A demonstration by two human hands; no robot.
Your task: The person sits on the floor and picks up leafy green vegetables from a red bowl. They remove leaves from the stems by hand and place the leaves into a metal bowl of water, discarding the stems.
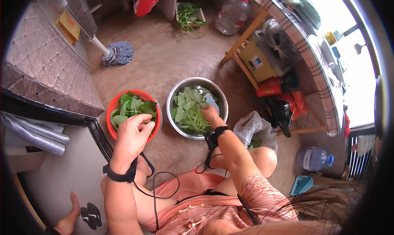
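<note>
In front of me a steel basin (225,107) holds water and leafy green stems (189,107). My right hand (211,114) reaches over its right side, fingers curled at the stems; whether it grips any is hard to tell. Left of the basin, a red plastic colander (108,113) holds loose green leaves (135,104). Above its near edge is my left hand (137,132), thumb and fingers slightly apart, with nothing visible between them. Both wrists wear black straps with a cable.
A white plastic bag (251,127) with greens sits by my right knee. Beyond are a mop (118,53), a tray of greens (190,16) and a large plastic bottle (232,15). A cloth-covered table (317,62) stands right. Another person's foot (74,202) shows lower left, beside dark slippers (90,216).
</note>
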